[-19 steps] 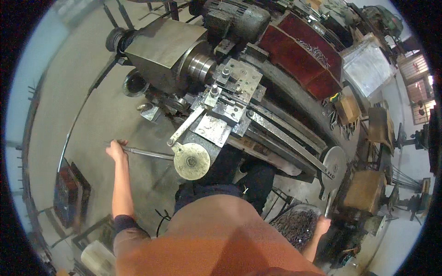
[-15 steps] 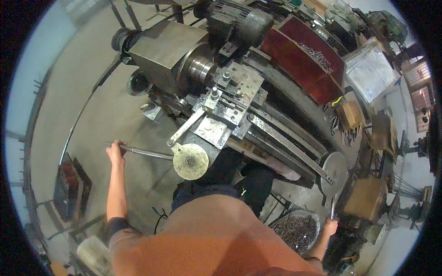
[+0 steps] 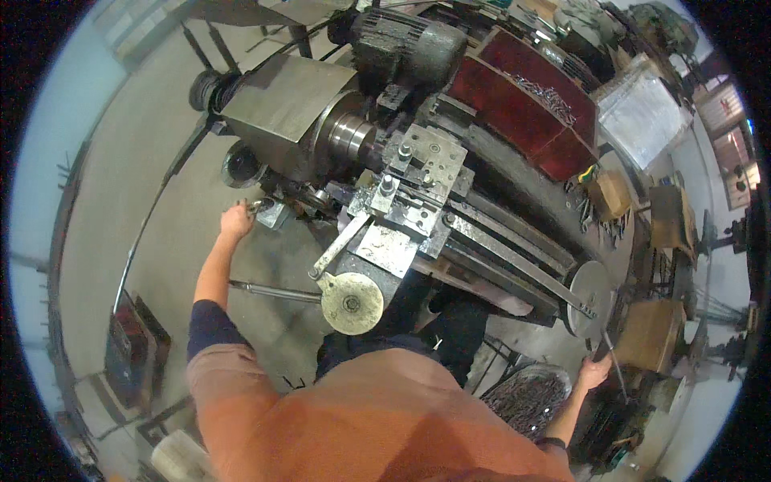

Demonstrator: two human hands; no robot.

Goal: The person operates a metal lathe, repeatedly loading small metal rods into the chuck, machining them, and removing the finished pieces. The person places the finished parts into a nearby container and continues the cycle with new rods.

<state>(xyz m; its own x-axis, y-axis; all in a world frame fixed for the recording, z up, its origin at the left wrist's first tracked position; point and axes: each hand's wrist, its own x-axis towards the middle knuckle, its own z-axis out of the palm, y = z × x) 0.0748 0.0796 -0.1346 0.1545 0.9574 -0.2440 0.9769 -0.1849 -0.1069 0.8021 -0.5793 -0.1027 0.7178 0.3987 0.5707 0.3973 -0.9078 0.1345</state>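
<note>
My left hand point(image 3: 235, 219) is reached out beside a small metal tray point(image 3: 271, 215) below the lathe's headstock point(image 3: 289, 92). Its fingers look closed at the tray's edge; what they hold, if anything, is too small to make out. Below that arm, a long steel handle point(image 3: 277, 291) sticks out from a pale round disc point(image 3: 352, 304), untouched. At the right end of the machine my right hand point(image 3: 594, 372) is closed round a lever under a grey round plate point(image 3: 590, 301). The tool slide point(image 3: 409, 189) sits in front of the round chuck point(image 3: 351, 138).
A dark motor point(image 3: 409, 48) stands behind the headstock. Red bins point(image 3: 522, 104) with small metal parts lie beyond the bed. A basket of dark metal pieces point(image 3: 526, 398) stands by my right forearm. A dark red box point(image 3: 132, 353) is on the floor at left.
My left hand has let go of the long steel handle and moved up to the small tray. My right hand has moved slightly up and right, and the lever there has turned.
</note>
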